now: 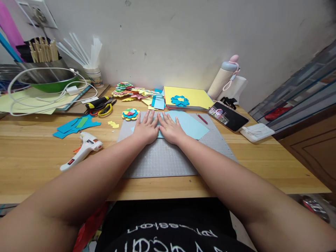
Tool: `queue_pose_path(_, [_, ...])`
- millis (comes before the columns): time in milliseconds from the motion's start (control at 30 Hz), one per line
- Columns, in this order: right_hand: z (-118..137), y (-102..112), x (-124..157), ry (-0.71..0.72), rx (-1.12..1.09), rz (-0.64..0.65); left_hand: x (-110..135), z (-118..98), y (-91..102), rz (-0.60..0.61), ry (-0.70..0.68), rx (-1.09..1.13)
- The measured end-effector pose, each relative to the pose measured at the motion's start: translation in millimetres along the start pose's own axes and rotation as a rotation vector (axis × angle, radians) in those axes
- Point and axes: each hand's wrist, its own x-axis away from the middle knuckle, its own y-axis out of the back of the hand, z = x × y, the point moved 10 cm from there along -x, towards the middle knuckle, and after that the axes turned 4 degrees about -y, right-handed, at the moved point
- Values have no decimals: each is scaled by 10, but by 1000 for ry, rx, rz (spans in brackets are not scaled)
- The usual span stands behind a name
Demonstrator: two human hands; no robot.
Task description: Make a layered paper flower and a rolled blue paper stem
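Note:
My left hand (146,128) and my right hand (170,128) lie flat side by side, fingers stretched out, pressing on a light blue sheet of paper (191,126). The sheet rests on a grey cutting mat (168,157) in the middle of the wooden table (262,164). Most of the paper shows to the right of my right hand; the part under my palms is hidden. A multicoloured paper flower (130,113) sits just beyond my left hand's fingertips.
A white glue gun (82,148) and blue paper scraps (73,126) lie left. Yellow-handled scissors (103,106), more paper flowers (123,89), a yellow paper stack (187,98), a red pen (202,119), a phone (228,116), a white case (257,132) and a bottle (223,78) ring the mat.

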Motion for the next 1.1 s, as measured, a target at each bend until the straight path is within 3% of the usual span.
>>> queue_pose_path(433, [-59, 171, -204, 4, -63, -170, -183, 149, 86, -147, 59, 8])
queue_pose_path(700, [-193, 566, 80, 44, -199, -357, -189, 145, 86, -146, 41, 9])
queue_pose_path(900, [-126, 431, 420, 206, -246, -227, -190, 147, 89, -143, 37, 26])
queue_pose_path(1100, [-75, 347, 441, 196, -257, -215, -177, 149, 85, -128, 47, 34])
